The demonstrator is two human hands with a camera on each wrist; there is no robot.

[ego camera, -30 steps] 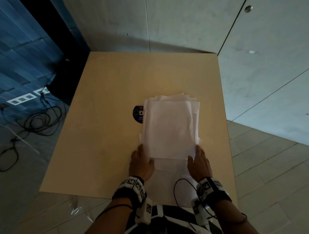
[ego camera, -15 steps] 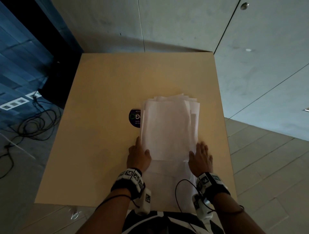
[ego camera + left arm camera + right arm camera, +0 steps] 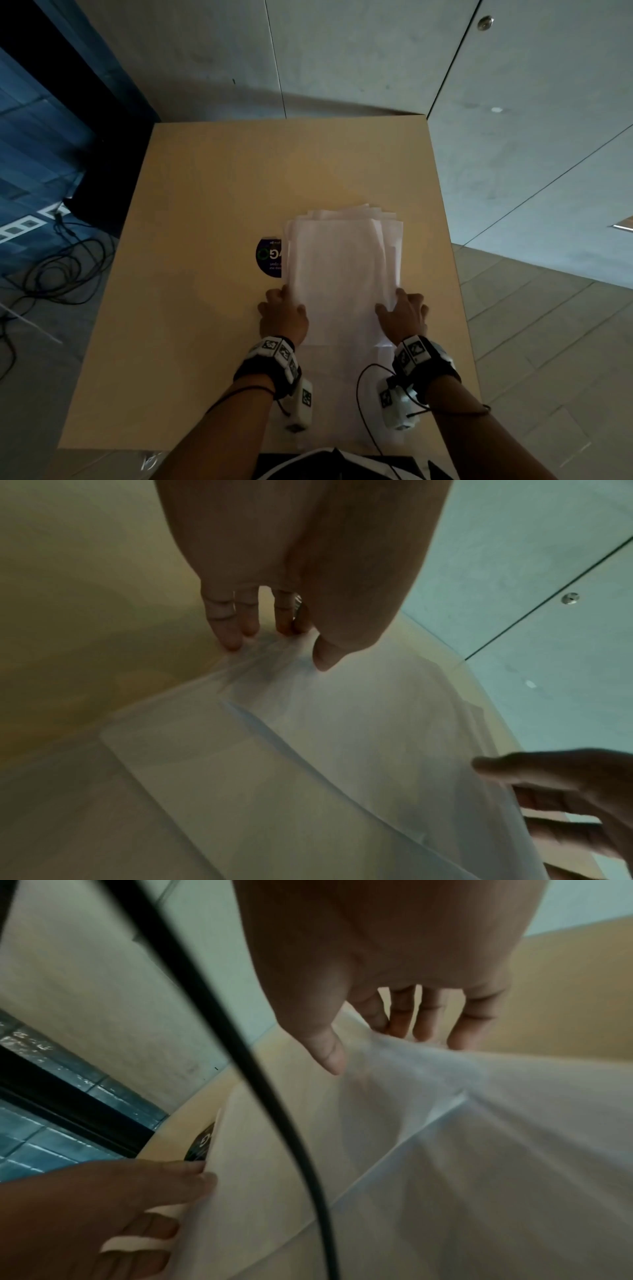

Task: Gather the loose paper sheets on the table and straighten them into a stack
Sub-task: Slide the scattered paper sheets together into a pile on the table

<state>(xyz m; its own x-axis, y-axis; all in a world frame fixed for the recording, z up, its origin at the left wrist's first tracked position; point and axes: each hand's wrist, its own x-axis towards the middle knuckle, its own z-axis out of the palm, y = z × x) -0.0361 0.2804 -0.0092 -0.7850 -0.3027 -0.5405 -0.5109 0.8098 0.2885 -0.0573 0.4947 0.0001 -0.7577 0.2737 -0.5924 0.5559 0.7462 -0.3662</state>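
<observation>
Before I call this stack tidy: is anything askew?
Yes. The sheets are fanned: far corners stick out unevenly, and one sheet lies nearer, out of line. Both hands, left and right, grip the pile's sides.

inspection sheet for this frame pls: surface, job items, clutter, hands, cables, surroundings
Surface: tan table, bare wood around the paper.
Job's things: white paper sheets piled, far edges still fanned; more sheets lie under them near the front edge.
Clutter: dark round sticker, partly covered by the paper.
Hands: left hand and right hand pinch the pile's side edges.
Cables: black wire looping at the right wrist; cords on the floor.
Surroundings: grey wall panels, tiled floor.
</observation>
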